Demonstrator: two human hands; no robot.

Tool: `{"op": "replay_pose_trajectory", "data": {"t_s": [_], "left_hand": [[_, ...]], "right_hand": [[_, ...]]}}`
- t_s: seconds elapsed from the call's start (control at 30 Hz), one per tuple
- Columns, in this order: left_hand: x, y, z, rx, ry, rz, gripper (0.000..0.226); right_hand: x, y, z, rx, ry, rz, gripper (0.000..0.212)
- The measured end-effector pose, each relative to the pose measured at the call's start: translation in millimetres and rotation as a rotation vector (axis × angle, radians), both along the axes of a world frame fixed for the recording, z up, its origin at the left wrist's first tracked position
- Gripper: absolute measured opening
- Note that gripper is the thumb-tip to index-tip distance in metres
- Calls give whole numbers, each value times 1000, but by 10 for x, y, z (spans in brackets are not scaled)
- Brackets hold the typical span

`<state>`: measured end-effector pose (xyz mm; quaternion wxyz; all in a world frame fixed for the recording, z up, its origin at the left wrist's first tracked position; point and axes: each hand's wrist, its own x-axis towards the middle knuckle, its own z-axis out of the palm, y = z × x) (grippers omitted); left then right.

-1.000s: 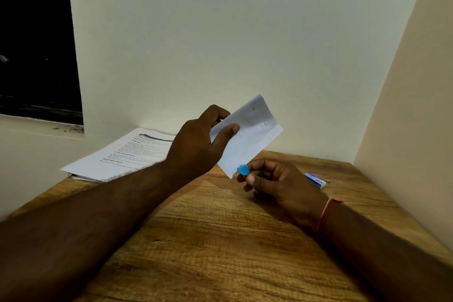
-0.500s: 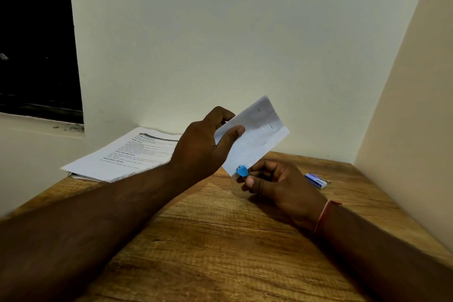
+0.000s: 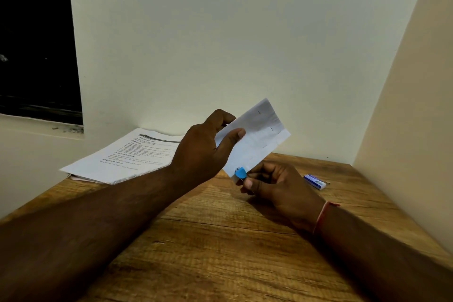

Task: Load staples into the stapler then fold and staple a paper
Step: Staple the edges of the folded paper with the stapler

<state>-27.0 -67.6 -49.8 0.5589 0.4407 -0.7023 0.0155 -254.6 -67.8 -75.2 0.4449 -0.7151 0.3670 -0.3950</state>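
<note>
My left hand (image 3: pixel 203 152) holds a folded white paper (image 3: pixel 257 141) upright above the wooden table (image 3: pixel 220 252), thumb on its front face. Two staples show near the paper's upper right edge. My right hand (image 3: pixel 277 186) grips a small blue stapler (image 3: pixel 240 173), whose nose sits at the paper's lower corner. Most of the stapler is hidden inside my fingers.
A stack of printed sheets (image 3: pixel 127 157) lies at the table's back left, against the wall. A small blue and white staple box (image 3: pixel 315 181) rests at the back right. Walls close the table in behind and on the right; a dark window is at the far left.
Both hands with the paper and stapler have drifted slightly to the right and up. The grips are unchanged.
</note>
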Motion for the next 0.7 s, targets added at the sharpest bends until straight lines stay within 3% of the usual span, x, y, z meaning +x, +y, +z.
{"op": "replay_pose_trajectory", "data": {"t_s": [0.2, 0.7], "left_hand": [[4, -19, -2, -5, 6, 3, 32], [9, -45, -3, 5, 57, -8, 40]], "right_hand": [[16, -5, 1, 6, 28, -26, 14], [80, -16, -9, -141, 96, -127, 6]]}}
